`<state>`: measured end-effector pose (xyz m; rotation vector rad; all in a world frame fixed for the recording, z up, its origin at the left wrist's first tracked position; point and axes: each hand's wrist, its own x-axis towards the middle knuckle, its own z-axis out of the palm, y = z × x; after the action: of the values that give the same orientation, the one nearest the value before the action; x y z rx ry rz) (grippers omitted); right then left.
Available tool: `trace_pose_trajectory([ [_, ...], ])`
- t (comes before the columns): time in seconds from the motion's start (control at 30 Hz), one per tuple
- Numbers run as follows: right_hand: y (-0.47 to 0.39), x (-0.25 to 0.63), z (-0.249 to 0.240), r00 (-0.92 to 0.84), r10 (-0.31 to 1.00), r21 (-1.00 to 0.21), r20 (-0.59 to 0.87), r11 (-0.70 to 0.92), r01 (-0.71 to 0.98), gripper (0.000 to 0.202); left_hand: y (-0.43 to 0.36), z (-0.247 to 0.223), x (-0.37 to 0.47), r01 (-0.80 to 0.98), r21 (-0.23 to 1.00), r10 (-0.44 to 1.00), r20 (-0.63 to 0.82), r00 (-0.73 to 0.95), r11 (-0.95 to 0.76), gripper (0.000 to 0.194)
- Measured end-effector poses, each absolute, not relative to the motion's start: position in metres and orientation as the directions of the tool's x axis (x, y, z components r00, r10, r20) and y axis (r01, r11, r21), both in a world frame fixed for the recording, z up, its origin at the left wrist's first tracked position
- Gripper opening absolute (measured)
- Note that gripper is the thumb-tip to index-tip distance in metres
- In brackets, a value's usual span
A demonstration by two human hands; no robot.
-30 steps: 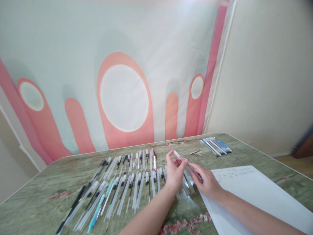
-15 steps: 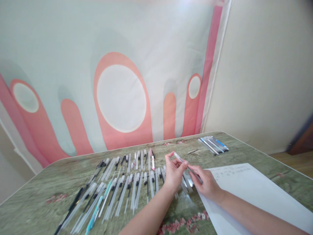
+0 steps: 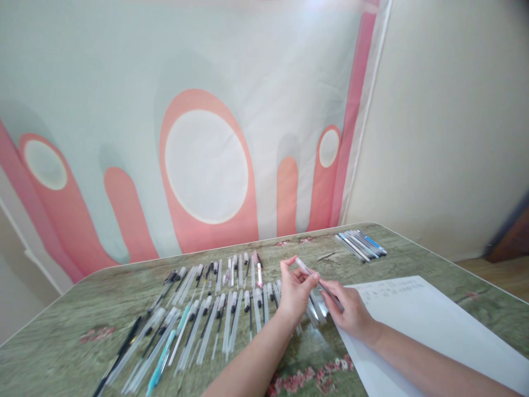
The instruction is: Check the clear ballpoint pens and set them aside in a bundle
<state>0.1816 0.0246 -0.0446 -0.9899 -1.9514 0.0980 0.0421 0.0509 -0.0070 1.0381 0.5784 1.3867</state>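
The pen (image 3: 304, 268) slants over the counter (image 3: 53, 336); at its nine o'clock, pen parts (image 3: 235, 322) in rows; left hand (image 3: 294, 295) holding its upper end; right hand (image 3: 350, 310) pinching its lower; piled pens (image 3: 359, 246) at two o'clock; paper (image 3: 425, 336) at four.

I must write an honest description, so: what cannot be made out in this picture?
Head view: dark writing on the white paper sheet is too small and blurred to read.
Head view: the sheet's near end is cut off by the bottom edge.
Head view: left hand hides part of the slim pale-grey pen and of some translucent plastic tubes.
Head view: a brown shape is blurred and cut off by the right edge.
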Motion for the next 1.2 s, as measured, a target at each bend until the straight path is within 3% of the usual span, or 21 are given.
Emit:
trace_pose_trajectory([
  [0.27,0.024,0.182,-0.045,-0.253,0.652,-0.416,0.715,0.687,0.595,0.032,0.05,-0.007,0.042,-0.516,0.845,0.952,0.257,0.164,-0.14,0.053],
  [0.47,0.027,0.177,-0.042,-0.234,0.695,-0.469,0.679,0.657,0.59,0.03,0.054,-0.008,0.042,-0.494,0.858,0.962,0.236,0.139,-0.14,0.056],
  [0.87,0.03,0.176,-0.022,-0.233,0.752,-0.455,0.617,0.582,0.674,0.025,0.071,-0.004,0.03,-0.37,0.895,0.967,0.207,-0.147,-0.248,0.059],
  [1.1,0.046,0.19,-0.014,-0.219,0.82,-0.423,0.529,0.479,0.77,0.02,0.064,-0.009,0.034,-0.278,0.901,0.94,0.34,-0.028,-0.334,0.066],
  [1.2,0.063,0.212,-0.008,-0.162,0.816,-0.444,0.556,0.455,0.772,0.023,0.058,-0.012,0.036,-0.136,0.912,0.919,0.393,0.02,-0.387,0.07],
])
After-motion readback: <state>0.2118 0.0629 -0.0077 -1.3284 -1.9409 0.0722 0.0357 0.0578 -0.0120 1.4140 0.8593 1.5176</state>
